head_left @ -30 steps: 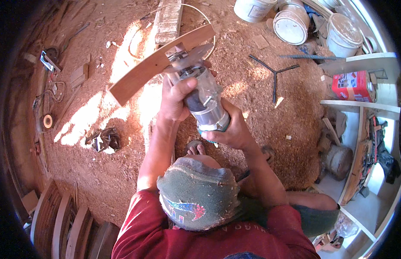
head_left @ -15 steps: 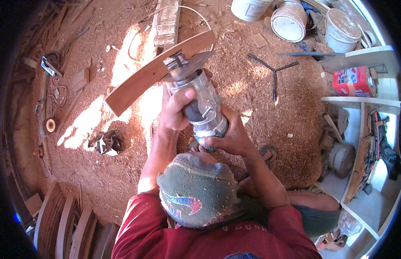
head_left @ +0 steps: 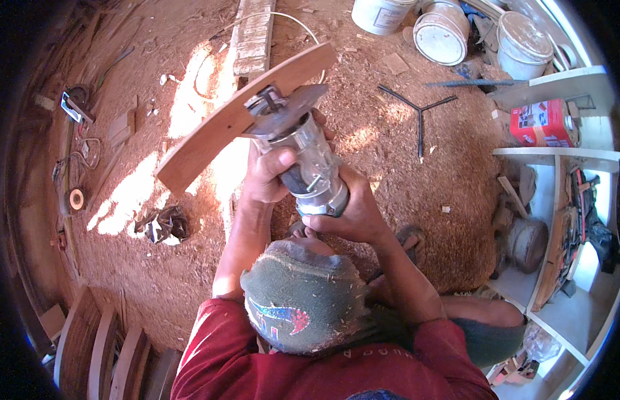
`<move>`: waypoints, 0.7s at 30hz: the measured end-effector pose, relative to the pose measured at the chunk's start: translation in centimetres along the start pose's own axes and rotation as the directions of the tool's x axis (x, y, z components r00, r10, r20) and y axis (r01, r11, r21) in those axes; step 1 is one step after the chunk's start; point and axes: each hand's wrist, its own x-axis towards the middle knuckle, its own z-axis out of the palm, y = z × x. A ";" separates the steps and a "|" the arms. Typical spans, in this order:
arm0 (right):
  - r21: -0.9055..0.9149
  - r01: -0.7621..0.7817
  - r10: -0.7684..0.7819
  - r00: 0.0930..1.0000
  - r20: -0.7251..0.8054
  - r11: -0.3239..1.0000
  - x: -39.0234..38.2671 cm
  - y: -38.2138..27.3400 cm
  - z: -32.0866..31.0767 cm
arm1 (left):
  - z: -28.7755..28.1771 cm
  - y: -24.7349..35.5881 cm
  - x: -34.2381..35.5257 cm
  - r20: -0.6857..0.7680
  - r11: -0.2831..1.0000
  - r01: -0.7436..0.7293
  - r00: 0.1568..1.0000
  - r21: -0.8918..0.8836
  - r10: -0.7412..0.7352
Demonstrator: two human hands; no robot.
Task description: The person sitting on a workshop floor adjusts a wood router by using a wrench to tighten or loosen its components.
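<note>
A trim router [head_left: 308, 150] with a silver body and a scratched base plate is held up in front of me. Its far end meets a curved wooden piece [head_left: 210, 137], tilted from lower left to upper right, with a metal bit or bracket in a notch near its middle. My left hand [head_left: 268, 175] wraps the router's left side, thumb across the front of the body; some of its fingers show beyond the far side. Around the lower end closes my right hand [head_left: 353, 210], with its thumb low on the motor housing. Both hands are closed on the router.
Sawdust covers the ground. A long plank [head_left: 253, 47] lies ahead. White buckets [head_left: 440, 40] stand at the far right, near a black three-legged rod piece [head_left: 420, 110]. White shelving [head_left: 556, 153] with a red can [head_left: 540, 123] is on the right. Curved wooden pieces [head_left: 103, 353] stand lower left.
The router and wooden piece have tilted a little, the piece's upper end rising slightly. Both hands keep their hold. The whole scene has shifted slightly to the left.
</note>
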 end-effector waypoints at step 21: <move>0.024 -0.043 0.043 0.999 0.001 0.999 0.0 -1.7 0.2 | -0.2 0.2 -0.2 -0.001 0.998 0.012 1.000 -0.064 -0.012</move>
